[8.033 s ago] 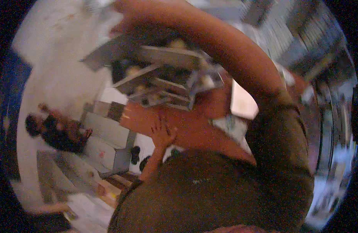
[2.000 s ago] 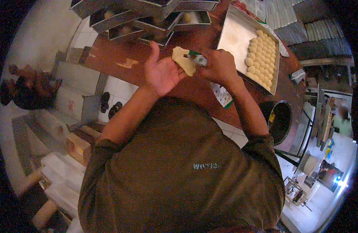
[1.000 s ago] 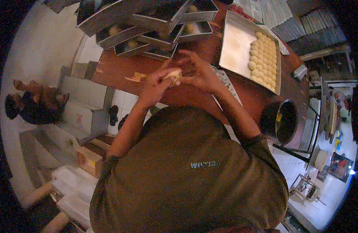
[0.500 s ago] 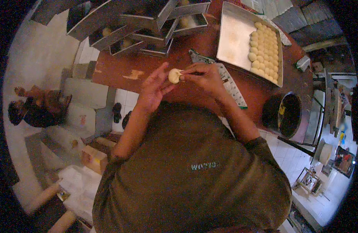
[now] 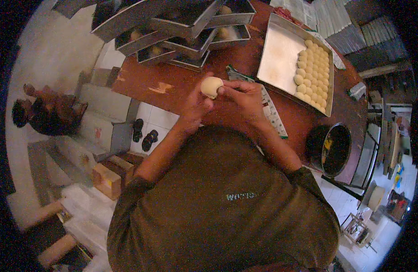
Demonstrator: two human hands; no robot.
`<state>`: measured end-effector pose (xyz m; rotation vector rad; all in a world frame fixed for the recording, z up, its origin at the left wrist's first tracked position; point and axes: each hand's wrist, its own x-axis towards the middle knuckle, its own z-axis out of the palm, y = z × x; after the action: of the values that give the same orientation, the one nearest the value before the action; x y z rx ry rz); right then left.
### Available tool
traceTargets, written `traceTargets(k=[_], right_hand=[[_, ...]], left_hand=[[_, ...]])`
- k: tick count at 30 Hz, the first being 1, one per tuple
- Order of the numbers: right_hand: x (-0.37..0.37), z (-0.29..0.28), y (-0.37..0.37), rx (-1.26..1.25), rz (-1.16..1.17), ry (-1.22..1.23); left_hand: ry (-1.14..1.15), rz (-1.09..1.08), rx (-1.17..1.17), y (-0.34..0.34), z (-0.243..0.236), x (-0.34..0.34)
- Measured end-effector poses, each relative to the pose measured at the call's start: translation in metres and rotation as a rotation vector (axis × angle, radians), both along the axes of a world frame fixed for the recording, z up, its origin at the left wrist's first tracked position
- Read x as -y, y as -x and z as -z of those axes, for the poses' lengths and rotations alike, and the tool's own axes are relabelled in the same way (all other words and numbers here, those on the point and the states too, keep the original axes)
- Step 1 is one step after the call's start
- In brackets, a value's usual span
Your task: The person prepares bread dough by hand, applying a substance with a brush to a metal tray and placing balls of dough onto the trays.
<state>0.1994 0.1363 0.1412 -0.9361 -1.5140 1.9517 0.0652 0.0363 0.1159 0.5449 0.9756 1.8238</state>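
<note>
- Dough ball is sitting between the fingers, left hand cupping it, right hand pinching its side.
- Shaping is apparently underway; next move is seemingly calling for gentle fingertip pressure.

Cream-yellow dough balls are set against the silvery tray. Left of the tray, a cream dough piece is seen; nearer than the tray, a green-edged white packet is dark-speckled and a black pot is streaked yellow inside. Beneath the tray, the reddish-brown table is marked tan.
</note>
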Motion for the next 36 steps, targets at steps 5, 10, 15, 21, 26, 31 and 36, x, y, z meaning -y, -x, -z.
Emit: traceTargets(k=[5,10,15,21,26,31,36], right_hand=[[0.013,-0.034,-0.002,0.271,-0.439,-0.907],[0.026,-0.014,0.026,0.097,-0.185,-1.119],[0.004,0.078,0.022,0.382,-0.467,-1.37],[-0.012,0.099,0.073,0.651,-0.399,-1.369],[-0.002,0.107,0.046,0.758,-0.708,-1.322],[-0.041,0.151,0.06,0.617,-0.326,-1.511],[-0.021,0.143,0.059,0.662,-0.448,-1.455]], left_hand=[[0.151,0.153,-0.449,0.044,0.013,0.004],[0.267,-0.152,-1.079,0.054,0.095,0.015],[0.225,-0.191,-1.547,0.107,0.073,0.035],[0.463,-0.31,-1.432,0.172,0.134,0.041],[0.57,-0.457,-1.596,0.157,0.129,0.029],[0.767,-0.284,-1.453,0.153,0.116,0.026],[0.481,-0.526,-1.59,0.154,0.124,0.026]])
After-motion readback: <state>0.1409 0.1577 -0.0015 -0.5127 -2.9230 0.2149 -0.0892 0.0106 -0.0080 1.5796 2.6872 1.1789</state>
